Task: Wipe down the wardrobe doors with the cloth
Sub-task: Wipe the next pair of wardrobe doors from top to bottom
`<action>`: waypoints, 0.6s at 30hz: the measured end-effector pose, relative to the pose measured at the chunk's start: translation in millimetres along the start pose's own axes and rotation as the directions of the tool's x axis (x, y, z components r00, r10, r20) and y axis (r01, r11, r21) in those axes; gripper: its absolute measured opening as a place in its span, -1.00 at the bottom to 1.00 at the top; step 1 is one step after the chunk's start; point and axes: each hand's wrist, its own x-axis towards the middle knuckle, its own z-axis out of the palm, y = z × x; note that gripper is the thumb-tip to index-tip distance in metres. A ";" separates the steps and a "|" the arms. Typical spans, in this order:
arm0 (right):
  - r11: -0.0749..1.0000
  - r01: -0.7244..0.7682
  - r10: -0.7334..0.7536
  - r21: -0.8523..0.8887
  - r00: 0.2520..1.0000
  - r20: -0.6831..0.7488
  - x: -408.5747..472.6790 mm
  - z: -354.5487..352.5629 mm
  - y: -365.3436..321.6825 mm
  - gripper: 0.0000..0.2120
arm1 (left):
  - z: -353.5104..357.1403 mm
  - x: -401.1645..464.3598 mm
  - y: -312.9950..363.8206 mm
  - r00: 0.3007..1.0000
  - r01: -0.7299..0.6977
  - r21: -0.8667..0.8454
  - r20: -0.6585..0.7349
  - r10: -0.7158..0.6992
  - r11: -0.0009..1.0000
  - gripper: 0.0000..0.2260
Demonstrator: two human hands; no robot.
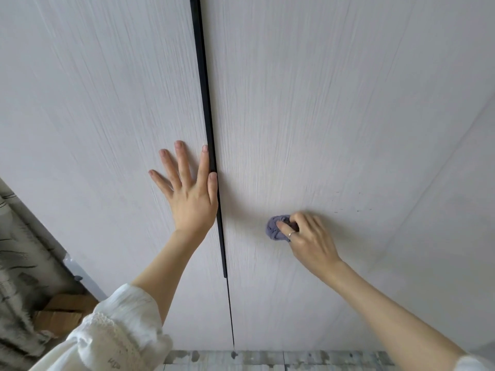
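Observation:
Two pale wood-grain wardrobe doors fill the view, the left door (pixel 93 116) and the right door (pixel 334 116), split by a long black handle strip (pixel 205 89). My left hand (pixel 190 191) lies flat on the left door with fingers spread, its thumb against the black strip. My right hand (pixel 308 236) grips a bunched purple cloth (pixel 276 227) and presses it against the right door, low and a little right of the strip. A ring sits on one finger of that hand.
A patterned curtain (pixel 16 263) hangs at the far left, with cardboard boxes (pixel 64 311) on the floor beside the wardrobe's side. Grey mottled floor tiles (pixel 294 361) show below the doors. Small dark specks (pixel 359 210) mark the right door.

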 end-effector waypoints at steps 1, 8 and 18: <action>1.000 -0.007 0.007 -0.001 1.000 -0.019 5.4 -5.2 3.4 -0.56 | -0.1 -0.5 0.3 1.000 -0.001 0.004 0.001 0.001 1.000 -0.57; 0.909 -0.360 0.408 0.209 0.869 -0.280 63.0 -63.4 36.1 -0.62 | 0.8 -0.8 -0.7 1.000 -0.013 0.014 0.004 0.012 1.000 -0.56; 0.765 -0.597 0.605 0.239 0.795 0.050 -7.1 -28.4 13.8 -0.66 | -0.9 -1.3 -0.1 0.999 0.002 0.006 0.037 -0.002 1.000 -0.55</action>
